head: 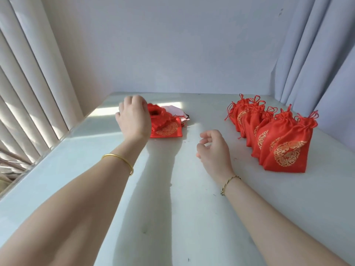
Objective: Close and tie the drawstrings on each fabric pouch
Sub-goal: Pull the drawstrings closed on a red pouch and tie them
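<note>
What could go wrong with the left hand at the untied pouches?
The left hand hides part of the pile of untied pouches, so it might lift two or drag the pile. The right hand hangs empty beside the upright row of tied pouches; a careless sweep could topple them.

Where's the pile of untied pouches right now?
Head view: the untied pouches lie far left on the table, just beside the left hand, across from the row of tied pouches on the right.

pale wall (172, 45), curtains (317, 54), sunlit table (172, 208)
</note>
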`<control>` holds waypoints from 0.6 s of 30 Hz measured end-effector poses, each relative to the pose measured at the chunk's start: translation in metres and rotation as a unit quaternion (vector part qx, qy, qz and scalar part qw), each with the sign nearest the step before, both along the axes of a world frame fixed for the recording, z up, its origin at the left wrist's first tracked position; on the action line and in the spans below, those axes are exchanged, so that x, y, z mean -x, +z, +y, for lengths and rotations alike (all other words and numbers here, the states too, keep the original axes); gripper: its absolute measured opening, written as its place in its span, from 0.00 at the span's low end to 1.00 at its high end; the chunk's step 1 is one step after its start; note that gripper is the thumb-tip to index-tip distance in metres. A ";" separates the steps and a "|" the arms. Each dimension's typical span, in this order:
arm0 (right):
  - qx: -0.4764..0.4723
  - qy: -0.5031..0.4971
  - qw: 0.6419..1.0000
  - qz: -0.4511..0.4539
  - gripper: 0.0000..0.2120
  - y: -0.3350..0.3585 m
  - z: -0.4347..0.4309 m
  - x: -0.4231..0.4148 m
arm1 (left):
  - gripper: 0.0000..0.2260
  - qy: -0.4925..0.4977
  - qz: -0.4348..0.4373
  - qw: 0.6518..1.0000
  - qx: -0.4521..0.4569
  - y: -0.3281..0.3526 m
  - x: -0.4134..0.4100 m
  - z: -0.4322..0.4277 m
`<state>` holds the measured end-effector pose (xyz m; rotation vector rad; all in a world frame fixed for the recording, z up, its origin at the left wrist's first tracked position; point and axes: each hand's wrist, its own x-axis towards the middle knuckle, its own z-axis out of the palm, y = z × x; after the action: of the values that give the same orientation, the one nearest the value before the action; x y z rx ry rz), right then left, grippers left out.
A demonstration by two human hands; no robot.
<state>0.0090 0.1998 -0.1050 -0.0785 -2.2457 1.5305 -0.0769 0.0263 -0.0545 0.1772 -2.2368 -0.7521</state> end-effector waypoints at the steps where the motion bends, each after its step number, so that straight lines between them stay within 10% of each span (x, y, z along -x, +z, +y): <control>1: 0.008 0.001 1.000 0.011 0.13 0.003 -0.001 -0.003 | 0.09 -0.004 0.035 0.999 -0.015 0.013 -0.007 0.000; 8: 0.069 0.070 0.989 0.114 0.26 0.065 -0.013 -0.033 | 0.07 -0.163 0.026 0.984 -0.071 0.077 -0.082 0.012; 18: -0.040 0.152 0.987 0.043 0.08 0.089 0.011 -0.055 | 0.07 -0.285 -0.146 0.921 -0.223 0.045 -0.126 0.031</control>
<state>0.0644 0.2113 -0.0162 0.3611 -2.3272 1.5547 0.0496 0.0574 -0.0091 -0.1704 -2.3795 -1.6475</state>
